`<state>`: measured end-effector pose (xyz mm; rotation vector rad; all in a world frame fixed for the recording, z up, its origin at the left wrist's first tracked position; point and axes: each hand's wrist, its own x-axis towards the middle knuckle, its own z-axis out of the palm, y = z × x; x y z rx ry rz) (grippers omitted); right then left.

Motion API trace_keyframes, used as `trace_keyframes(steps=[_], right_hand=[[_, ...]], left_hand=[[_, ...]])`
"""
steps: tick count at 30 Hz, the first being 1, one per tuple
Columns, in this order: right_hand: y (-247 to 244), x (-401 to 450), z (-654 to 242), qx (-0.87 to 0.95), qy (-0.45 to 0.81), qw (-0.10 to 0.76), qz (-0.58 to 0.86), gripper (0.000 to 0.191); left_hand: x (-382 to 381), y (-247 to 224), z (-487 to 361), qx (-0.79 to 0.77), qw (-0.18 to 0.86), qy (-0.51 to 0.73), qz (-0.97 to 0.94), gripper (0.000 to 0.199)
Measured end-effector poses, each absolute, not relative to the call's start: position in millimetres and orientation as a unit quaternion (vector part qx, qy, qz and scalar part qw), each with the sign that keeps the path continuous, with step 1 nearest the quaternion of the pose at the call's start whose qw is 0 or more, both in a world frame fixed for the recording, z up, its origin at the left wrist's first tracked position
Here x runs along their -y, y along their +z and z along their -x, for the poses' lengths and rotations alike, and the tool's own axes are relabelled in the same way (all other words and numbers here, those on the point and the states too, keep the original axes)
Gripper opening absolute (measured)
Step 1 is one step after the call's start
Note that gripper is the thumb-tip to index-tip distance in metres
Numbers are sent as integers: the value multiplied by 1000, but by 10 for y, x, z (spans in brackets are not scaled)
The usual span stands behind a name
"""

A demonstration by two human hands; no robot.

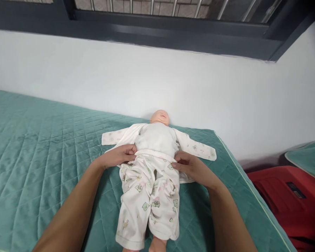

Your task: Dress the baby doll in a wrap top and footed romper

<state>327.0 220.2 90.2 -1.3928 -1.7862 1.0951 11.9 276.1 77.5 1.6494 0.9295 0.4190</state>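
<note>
A baby doll (159,118) lies on its back, head toward the wall and feet toward me. White printed baby pants (149,189) cover its legs up to the waist. Pinched at the waistband's left side is my left hand (120,155); my right hand (190,166) grips the right side of it. The fingertips of both are partly hidden against the cloth. Pale fabric covers the doll's belly (157,138). A white long-sleeved baby top (199,147) is spread open around and under the torso, sleeves stretched out to both sides. Two bare feet (157,244) show below the pant legs.
A green quilted cover (42,157) lies under the doll, with its piped edge running down the right. Behind it rises a white wall (120,77) below a dark window frame (173,35) with bars. A red case (286,196) stands lower right beside another green cloth (308,157).
</note>
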Motion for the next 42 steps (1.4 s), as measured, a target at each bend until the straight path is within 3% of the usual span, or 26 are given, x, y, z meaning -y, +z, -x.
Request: trace_keyframes(steps=[7, 18, 24, 33, 38, 42], right_hand=[[878, -2176, -3333, 684, 455, 263, 507, 22], [790, -2187, -3300, 648, 491, 297, 501, 22], [766, -2219, -3297, 646, 468, 314, 515, 12], [722, -2286, -3274, 608, 428, 421, 520, 6], [665, -2316, -3265, 587, 345, 483, 551, 7], [632, -2354, -3184, 560, 295, 476, 610, 9]], left_hand=[[-2751, 818, -111, -348, 630, 170, -673, 20], [-2765, 785, -161, -375, 564, 189, -711, 14], [-2810, 634, -152, -409, 548, 251, -685, 14], [-2785, 684, -203, -465, 498, 232, -694, 13], [-2797, 686, -218, -465, 475, 222, -713, 11], [-2810, 664, -274, -434, 428, 213, -764, 14]])
